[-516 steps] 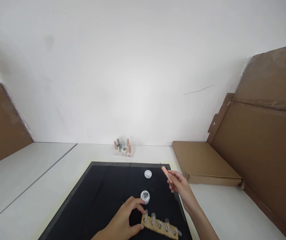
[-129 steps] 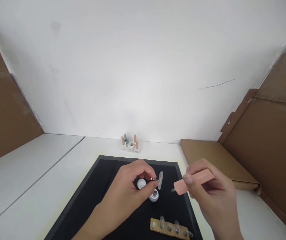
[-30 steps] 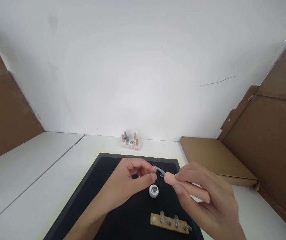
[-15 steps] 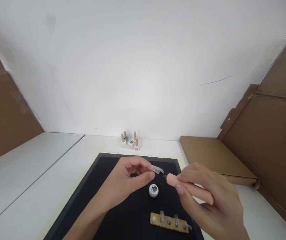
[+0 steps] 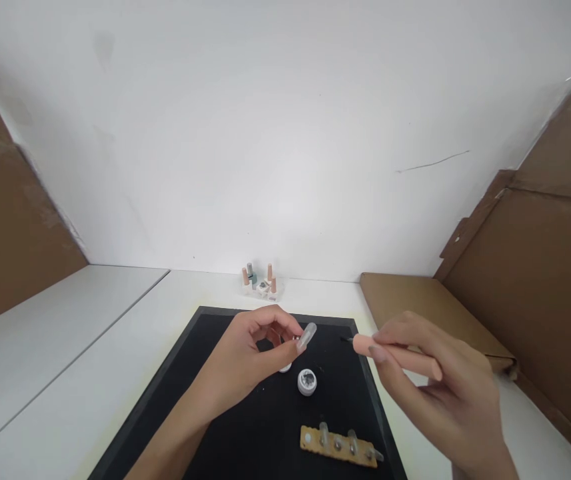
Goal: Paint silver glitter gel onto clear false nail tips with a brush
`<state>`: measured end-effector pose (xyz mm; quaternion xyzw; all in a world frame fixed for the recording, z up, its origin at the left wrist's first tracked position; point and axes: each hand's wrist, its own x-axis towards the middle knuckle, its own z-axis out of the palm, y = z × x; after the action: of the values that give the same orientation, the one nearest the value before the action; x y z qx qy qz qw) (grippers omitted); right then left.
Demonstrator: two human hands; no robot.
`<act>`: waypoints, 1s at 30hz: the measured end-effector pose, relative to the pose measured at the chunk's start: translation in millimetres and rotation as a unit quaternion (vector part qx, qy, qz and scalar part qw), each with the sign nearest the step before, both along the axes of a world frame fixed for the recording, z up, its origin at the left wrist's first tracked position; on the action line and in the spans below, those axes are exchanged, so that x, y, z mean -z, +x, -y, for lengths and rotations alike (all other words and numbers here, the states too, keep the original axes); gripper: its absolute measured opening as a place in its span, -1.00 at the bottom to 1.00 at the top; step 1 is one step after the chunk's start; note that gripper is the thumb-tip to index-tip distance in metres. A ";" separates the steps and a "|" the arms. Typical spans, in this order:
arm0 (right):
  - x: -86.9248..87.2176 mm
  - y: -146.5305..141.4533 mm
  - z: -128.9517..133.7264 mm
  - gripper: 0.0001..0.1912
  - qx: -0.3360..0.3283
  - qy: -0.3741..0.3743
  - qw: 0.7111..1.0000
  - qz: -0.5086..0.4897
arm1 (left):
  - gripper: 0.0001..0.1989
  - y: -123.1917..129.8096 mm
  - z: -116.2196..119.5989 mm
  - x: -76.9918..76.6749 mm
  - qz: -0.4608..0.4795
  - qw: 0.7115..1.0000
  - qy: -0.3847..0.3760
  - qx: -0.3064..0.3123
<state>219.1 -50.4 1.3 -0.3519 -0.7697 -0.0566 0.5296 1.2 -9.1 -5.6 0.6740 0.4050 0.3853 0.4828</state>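
Note:
Between thumb and fingers, my left hand [image 5: 252,360] pinches a clear false nail tip [image 5: 307,337], tilted up to the right. My right hand [image 5: 438,383] grips the peach handle of a nail polish brush [image 5: 398,358]. Its dark bristles [image 5: 346,339] point left, a short gap from the nail tip. Below, on the black mat [image 5: 245,433], stands a small white jar [image 5: 307,382] with silvery contents. A second white round item [image 5: 286,367] is mostly hidden behind my left hand. Nearer me lies a tan display strip [image 5: 338,448] carrying clear nail tips.
At the back, by the white wall, a clear organizer [image 5: 264,291] holds several nail polish bottles with peach and grey caps. A flat cardboard box [image 5: 435,313] lies to the right. Upright cardboard panels [image 5: 555,267] flank the white table.
My right hand has drawn the brush rightward, away from the nail tip. My left hand has turned the nail tip to point upward. The white item behind my left hand now shows.

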 end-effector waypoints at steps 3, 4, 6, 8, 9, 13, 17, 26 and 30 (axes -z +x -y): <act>0.7 2.6 1.2 -0.85 0.004 -0.007 1.000 -0.003 | -0.94 -2.7 1.7 1.5 -0.003 1.000 0.003 -0.004; 1.0 3.5 1.6 -0.86 0.004 -0.012 1.000 -0.002 | -0.94 -3.1 2.3 1.5 -0.004 1.000 0.003 -0.004; 2.0 5.3 1.9 -0.86 0.004 -0.022 1.000 0.000 | -0.94 -2.6 3.6 0.3 -0.006 1.000 0.004 -0.004; 3.1 7.1 1.2 -0.87 0.008 -0.039 0.999 0.001 | -0.93 -0.9 5.0 -1.8 -0.011 1.000 0.005 -0.006; 3.6 8.0 0.3 -0.87 0.010 -0.057 0.998 0.004 | -0.92 0.0 5.5 -3.0 -0.014 1.000 0.005 -0.009; 4.9 10.4 -8.8 -0.83 0.026 -0.235 0.970 0.049 | -0.89 2.4 6.5 -5.8 -0.007 1.000 0.010 -0.010; 8.6 13.7 -27.6 -0.81 0.039 -0.410 0.901 0.139 | -0.88 2.3 5.9 -5.0 0.013 1.000 0.018 -0.018; 56.5 26.2 -71.6 -0.88 -0.067 -0.525 0.806 0.263 | -0.89 13.9 7.6 -2.0 0.027 0.999 0.008 -0.028; 76.4 26.6 -83.2 -0.73 -0.092 -0.553 0.766 0.313 | -0.89 19.8 6.2 5.4 0.031 0.999 0.025 -0.032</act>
<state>245.7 32.8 -75.2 -0.4738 -0.8196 0.3212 -0.0246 20.9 -15.4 -11.1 0.6604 0.4016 0.4316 0.4652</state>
